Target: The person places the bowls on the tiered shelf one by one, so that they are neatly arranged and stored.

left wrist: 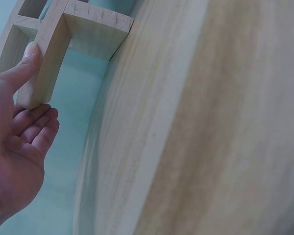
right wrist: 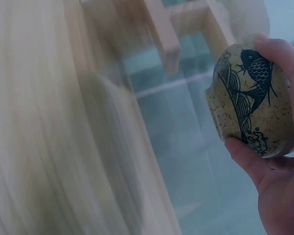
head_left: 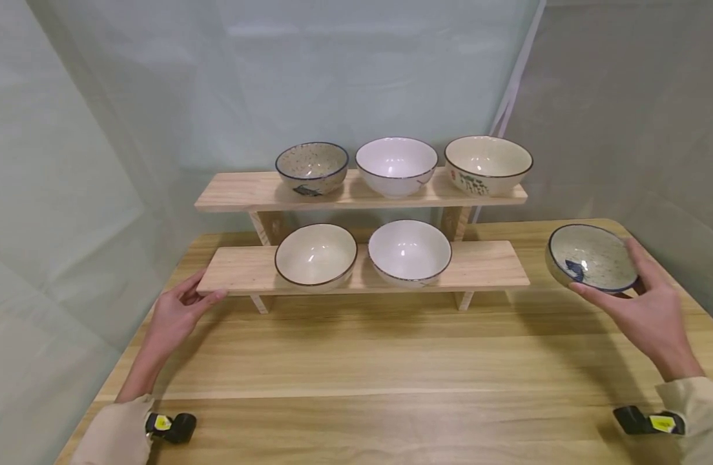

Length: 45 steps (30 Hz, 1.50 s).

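My left hand (head_left: 179,315) grips the left end of the lower shelf board (head_left: 240,268), thumb on top and fingers underneath, as the left wrist view also shows. On the right, my right hand (head_left: 653,310) holds a speckled bowl (head_left: 595,255) with a blue rim, above the table and beside the shelf's right end. A dark blue fish (right wrist: 257,73) and waves decorate its outside in the right wrist view. On the lower board sit a cream bowl (head_left: 316,255) and a white bowl (head_left: 410,252). The upper board (head_left: 234,187) bears a speckled bowl (head_left: 312,169), a white bowl (head_left: 396,166) and a cream bowl with a plant pattern (head_left: 487,165).
The two-tier wooden stand rests toward the back of a wood-grain table (head_left: 356,368). Pale fabric sheeting (head_left: 356,77) hangs behind and at both sides. A dark strap device sits on each wrist.
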Motion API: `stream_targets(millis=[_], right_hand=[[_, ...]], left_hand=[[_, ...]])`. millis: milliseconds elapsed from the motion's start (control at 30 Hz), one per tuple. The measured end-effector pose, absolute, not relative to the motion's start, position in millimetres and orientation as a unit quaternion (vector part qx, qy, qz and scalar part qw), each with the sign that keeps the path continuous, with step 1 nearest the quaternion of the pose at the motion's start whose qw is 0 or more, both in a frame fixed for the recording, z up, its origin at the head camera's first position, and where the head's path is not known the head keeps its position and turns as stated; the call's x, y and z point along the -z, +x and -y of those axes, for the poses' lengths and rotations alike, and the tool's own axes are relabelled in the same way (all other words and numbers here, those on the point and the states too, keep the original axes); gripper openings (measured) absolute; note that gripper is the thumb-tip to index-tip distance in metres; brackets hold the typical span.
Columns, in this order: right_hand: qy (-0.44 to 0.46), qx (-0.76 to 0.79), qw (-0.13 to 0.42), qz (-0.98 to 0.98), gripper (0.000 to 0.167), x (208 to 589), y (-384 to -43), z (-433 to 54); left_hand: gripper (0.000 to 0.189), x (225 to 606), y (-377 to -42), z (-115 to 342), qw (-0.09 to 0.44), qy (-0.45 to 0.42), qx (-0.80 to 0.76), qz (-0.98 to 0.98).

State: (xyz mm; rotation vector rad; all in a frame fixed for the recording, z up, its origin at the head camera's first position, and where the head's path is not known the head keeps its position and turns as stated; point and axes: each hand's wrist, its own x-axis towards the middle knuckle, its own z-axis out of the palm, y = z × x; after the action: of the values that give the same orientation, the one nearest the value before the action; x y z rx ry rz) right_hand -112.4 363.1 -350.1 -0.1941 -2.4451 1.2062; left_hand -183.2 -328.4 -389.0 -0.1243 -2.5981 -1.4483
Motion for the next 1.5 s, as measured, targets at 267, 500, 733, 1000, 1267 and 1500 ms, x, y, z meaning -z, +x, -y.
stream_targets(millis=[267, 500, 733, 1000, 1267, 1500], right_hand=[[-0.042, -0.442, 0.194, 0.875, 0.106, 346, -118, -345], [-0.018, -0.450, 0.187, 0.873, 0.106, 346, -125, -330], [0.014, -0.455, 0.181, 0.872, 0.107, 346, -130, -312], [0.041, -0.469, 0.172, 0.865, 0.107, 347, -138, -294], [0.054, -0.480, 0.168, 0.859, 0.107, 347, -143, -283], [0.056, -0.489, 0.159, 0.856, 0.107, 348, -147, -275]], left_hand=[[0.072, 389, -183, 329, 0.080, -0.043, 0.487, 0.869], [0.072, 389, -183, 329, 0.080, -0.045, 0.484, 0.870], [0.073, 387, -183, 328, 0.080, -0.041, 0.485, 0.870], [0.073, 388, -184, 328, 0.080, -0.040, 0.481, 0.872], [0.073, 389, -185, 328, 0.083, -0.038, 0.478, 0.874], [0.073, 389, -184, 327, 0.084, -0.035, 0.479, 0.873]])
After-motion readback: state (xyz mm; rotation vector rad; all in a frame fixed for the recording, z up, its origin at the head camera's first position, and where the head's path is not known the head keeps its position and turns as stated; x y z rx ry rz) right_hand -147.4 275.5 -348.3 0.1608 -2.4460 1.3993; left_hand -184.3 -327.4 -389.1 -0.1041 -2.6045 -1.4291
